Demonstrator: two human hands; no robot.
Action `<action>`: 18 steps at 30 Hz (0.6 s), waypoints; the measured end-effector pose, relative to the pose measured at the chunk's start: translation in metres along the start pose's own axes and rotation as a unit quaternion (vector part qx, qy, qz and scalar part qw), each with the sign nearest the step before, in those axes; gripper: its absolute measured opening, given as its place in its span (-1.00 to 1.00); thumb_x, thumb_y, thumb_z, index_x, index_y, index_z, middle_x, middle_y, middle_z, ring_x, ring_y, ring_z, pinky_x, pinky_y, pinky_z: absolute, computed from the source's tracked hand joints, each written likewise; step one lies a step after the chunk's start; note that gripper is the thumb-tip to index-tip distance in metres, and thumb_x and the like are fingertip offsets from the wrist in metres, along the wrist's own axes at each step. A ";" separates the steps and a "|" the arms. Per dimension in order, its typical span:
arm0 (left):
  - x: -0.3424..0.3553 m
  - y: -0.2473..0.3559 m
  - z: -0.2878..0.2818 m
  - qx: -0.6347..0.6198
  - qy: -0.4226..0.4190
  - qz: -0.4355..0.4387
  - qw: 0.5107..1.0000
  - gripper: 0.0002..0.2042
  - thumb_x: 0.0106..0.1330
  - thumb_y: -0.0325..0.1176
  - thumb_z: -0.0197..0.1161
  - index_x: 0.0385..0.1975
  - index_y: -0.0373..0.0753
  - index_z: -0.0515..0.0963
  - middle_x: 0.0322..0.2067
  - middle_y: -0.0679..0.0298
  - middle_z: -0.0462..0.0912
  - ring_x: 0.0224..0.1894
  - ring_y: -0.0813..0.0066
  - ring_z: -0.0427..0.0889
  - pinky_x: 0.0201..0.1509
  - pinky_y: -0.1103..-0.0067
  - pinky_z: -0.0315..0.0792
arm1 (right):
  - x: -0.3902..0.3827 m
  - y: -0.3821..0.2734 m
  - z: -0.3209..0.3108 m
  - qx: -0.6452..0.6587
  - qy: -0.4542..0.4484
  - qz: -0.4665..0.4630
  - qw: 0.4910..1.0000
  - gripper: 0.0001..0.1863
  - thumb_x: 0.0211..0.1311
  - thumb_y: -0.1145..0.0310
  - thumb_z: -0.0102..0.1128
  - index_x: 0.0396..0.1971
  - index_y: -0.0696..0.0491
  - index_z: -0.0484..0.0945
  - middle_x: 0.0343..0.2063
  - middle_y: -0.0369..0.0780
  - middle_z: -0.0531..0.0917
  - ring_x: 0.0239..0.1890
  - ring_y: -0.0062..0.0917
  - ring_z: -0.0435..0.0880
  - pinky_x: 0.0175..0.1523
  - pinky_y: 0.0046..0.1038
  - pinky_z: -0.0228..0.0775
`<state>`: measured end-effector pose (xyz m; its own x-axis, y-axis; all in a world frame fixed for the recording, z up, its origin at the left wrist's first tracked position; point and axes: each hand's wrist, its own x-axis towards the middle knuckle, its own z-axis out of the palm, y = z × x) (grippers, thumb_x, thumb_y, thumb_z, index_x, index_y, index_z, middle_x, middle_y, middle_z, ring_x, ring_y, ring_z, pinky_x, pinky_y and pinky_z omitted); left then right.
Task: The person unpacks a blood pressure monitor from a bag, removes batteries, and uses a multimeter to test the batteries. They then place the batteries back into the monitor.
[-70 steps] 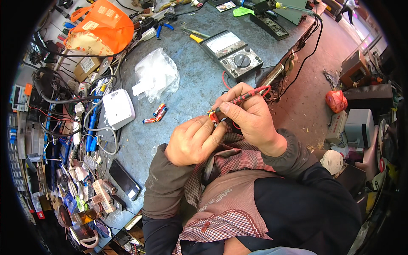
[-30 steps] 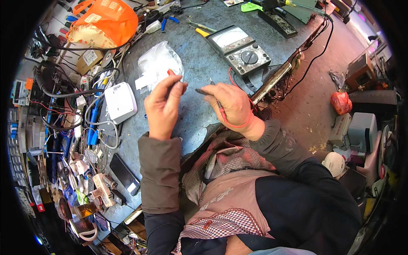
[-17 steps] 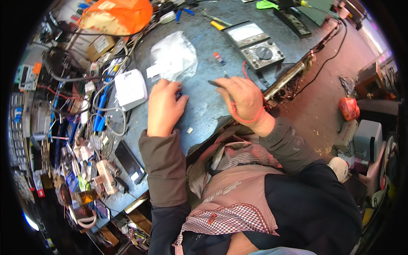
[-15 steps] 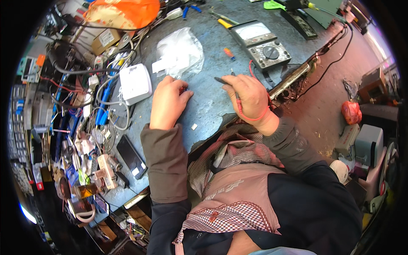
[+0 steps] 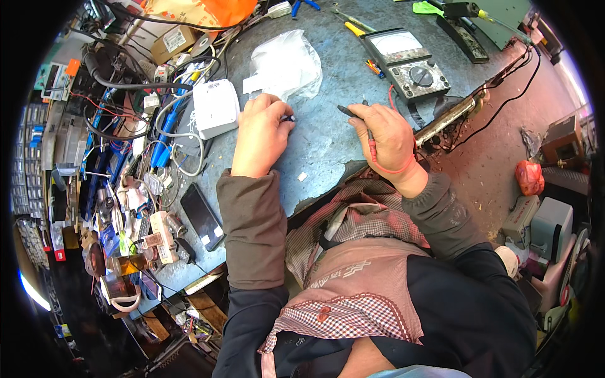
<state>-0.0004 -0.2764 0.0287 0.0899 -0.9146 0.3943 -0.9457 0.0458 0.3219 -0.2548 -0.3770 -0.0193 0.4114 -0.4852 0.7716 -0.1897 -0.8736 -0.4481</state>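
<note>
My left hand is closed over the blue bench top, its thumb and fingers pinching a small dark piece that is mostly hidden. To the right, my right hand grips a pair of test probes, one black and one with a red lead. That red lead loops past my wrist. Beyond this hand lies an analog multimeter with a pale dial and a round black knob. Small orange-and-blue parts rest against its left side. A white box stands just left of my left hand.
A clear plastic bag lies beyond my left hand. Tangled cables, tools and parts crowd the left side, with a black phone nearby. A yellow-handled screwdriver lies by the meter. The worn bench edge runs along the right.
The view has shifted, so the scene sits further right. An orange-and-blue part that lay apart from the multimeter is now beside it. A dark piece shows in my left hand where red showed before.
</note>
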 end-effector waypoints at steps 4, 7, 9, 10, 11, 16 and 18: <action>0.005 0.031 -0.003 -0.176 -0.033 -0.113 0.977 -0.79 0.37 -0.51 0.46 -0.03 -0.24 0.68 -0.29 0.17 0.70 -0.28 0.23 0.70 -0.14 0.42 0.57 | 0.000 -0.001 -0.001 0.009 0.001 -0.001 1.000 -0.74 0.34 0.55 0.47 0.00 0.11 0.71 -0.39 -0.12 0.68 -0.37 -0.15 0.66 -0.26 -0.19 0.46; 0.002 0.035 0.015 -0.326 -0.021 -0.077 0.942 -0.76 0.39 -0.59 0.43 0.01 -0.27 0.65 -0.30 0.24 0.74 -0.30 0.46 0.72 -0.18 0.52 0.56 | 0.000 0.000 0.002 0.006 0.010 -0.005 1.000 -0.71 0.30 0.50 0.51 0.00 0.06 0.71 -0.42 -0.15 0.64 -0.37 -0.16 0.66 -0.25 -0.17 0.46; 0.002 0.037 0.021 -0.394 -0.041 -0.099 0.913 -0.73 0.36 -0.63 0.45 0.02 -0.30 0.69 -0.24 0.26 0.76 -0.22 0.51 0.74 -0.14 0.53 0.58 | -0.001 0.000 0.002 0.001 0.020 -0.008 1.000 -0.69 0.27 0.46 0.53 0.00 0.03 0.72 -0.44 -0.18 0.62 -0.37 -0.18 0.66 -0.25 -0.17 0.47; 0.003 0.037 0.022 -0.376 -0.022 -0.062 0.924 -0.74 0.35 -0.62 0.46 0.01 -0.30 0.71 -0.22 0.25 0.77 -0.20 0.52 0.74 -0.13 0.54 0.58 | -0.001 0.000 0.001 -0.001 0.018 -0.010 1.000 -0.69 0.27 0.46 0.54 0.00 0.02 0.72 -0.43 -0.18 0.62 -0.37 -0.18 0.66 -0.25 -0.17 0.47; 0.005 0.037 0.024 -0.358 -0.002 -0.026 0.934 -0.74 0.35 -0.61 0.47 0.01 -0.29 0.73 -0.21 0.24 0.77 -0.19 0.53 0.74 -0.12 0.54 0.58 | -0.001 0.000 0.000 -0.002 0.015 -0.012 1.000 -0.69 0.27 0.45 0.54 0.00 0.02 0.73 -0.43 -0.19 0.63 -0.37 -0.19 0.66 -0.25 -0.18 0.47; 0.006 0.041 0.020 -0.250 0.048 0.009 0.967 -0.73 0.34 -0.59 0.50 0.02 -0.27 0.78 -0.16 0.23 0.77 -0.12 0.51 0.75 -0.08 0.53 0.59 | -0.002 -0.001 -0.003 -0.002 0.009 -0.023 1.000 -0.69 0.24 0.45 0.57 -0.03 0.02 0.74 -0.42 -0.20 0.64 -0.36 -0.21 0.67 -0.24 -0.20 0.48; 0.005 0.041 0.017 -0.177 0.043 -0.008 0.983 -0.71 0.38 -0.58 0.49 0.08 -0.24 0.76 -0.18 0.21 0.78 -0.15 0.52 0.75 -0.08 0.52 0.60 | -0.002 -0.001 -0.003 -0.003 0.012 -0.019 1.000 -0.70 0.23 0.45 0.57 -0.04 0.03 0.75 -0.41 -0.20 0.65 -0.37 -0.21 0.67 -0.24 -0.20 0.48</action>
<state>-0.0441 -0.2862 0.0295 0.1448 -0.8798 0.4528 -0.7775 0.1819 0.6020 -0.2583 -0.3755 -0.0195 0.3965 -0.4531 0.7984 -0.1800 -0.8912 -0.4163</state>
